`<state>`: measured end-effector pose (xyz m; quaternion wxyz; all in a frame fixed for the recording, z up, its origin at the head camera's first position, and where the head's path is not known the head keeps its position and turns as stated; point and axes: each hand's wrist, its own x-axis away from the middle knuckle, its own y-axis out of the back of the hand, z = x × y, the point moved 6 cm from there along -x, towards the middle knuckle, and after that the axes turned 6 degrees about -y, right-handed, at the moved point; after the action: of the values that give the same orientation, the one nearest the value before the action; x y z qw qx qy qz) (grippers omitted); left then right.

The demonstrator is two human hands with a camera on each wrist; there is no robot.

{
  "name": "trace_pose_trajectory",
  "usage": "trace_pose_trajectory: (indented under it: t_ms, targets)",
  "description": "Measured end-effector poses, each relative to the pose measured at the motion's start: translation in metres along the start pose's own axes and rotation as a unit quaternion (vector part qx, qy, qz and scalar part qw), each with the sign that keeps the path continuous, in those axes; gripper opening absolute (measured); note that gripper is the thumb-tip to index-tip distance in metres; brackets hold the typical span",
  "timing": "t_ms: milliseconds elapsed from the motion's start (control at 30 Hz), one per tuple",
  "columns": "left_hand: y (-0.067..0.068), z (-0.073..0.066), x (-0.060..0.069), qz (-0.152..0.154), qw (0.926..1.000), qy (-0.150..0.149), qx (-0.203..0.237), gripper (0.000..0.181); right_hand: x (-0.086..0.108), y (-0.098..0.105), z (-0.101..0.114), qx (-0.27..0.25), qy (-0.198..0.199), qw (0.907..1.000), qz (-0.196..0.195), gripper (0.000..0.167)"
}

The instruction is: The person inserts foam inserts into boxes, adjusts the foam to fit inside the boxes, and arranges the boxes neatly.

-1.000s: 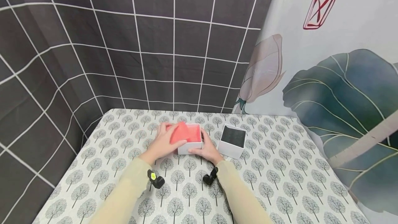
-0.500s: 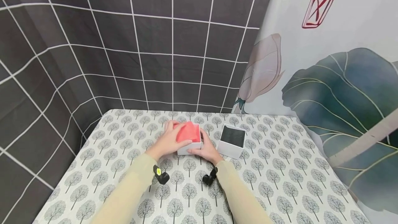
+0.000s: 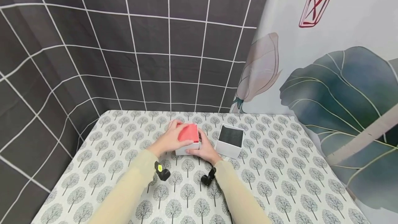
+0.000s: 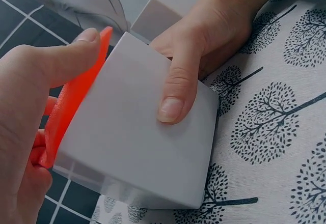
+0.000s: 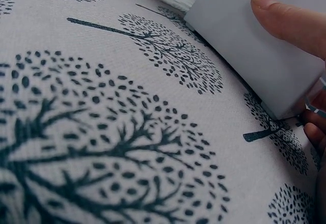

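Note:
A white square box (image 3: 183, 151) stands on the cloth, with a thin, soft red pad (image 3: 188, 133) over its open top. My left hand (image 3: 170, 139) holds this pad at its edges, thumb on the near side; in the left wrist view the pad (image 4: 76, 102) bows slightly away from the box rim between thumb and fingers. With my right hand (image 3: 206, 149) I grip the box from its right side, the thumb lying flat on the front wall and the fingers round the side. The inside of the box is hidden under the pad.
Just right of my right hand is a second white box (image 3: 228, 149) with black material (image 3: 230, 136) inside. A tree-patterned cloth (image 3: 264, 189) covers the table. Behind it hang a dark gridded curtain (image 3: 149, 61) and a lotus-printed one (image 3: 289, 16).
My left hand has moved right and brought the red pad across the box, from lying bent over its left part to covering the top. The right hand keeps its grip on the box.

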<state>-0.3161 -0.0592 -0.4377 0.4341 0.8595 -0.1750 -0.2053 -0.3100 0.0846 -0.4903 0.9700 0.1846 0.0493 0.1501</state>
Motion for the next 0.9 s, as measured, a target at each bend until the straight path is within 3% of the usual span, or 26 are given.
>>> trace_pose_trajectory:
  t_ms: [233, 633, 900]
  targets:
    - [0.0, -0.002, -0.002, 0.024, 0.9994, -0.022, -0.01, 0.079, 0.0, -0.002, 0.0, 0.001, 0.009, 1.0, 0.002, 0.097]
    - [-0.007, 0.001, -0.005, 0.051, 0.9983, -0.03, -0.006, 0.073, 0.0, 0.0, -0.004, 0.003, -0.005, 1.0, 0.0, 0.099]
    - [-0.011, -0.002, -0.002, 0.055, 0.9976, -0.04, 0.007, 0.063, -0.015, -0.005, -0.035, 0.014, -0.001, 0.9998, -0.014, 0.104]
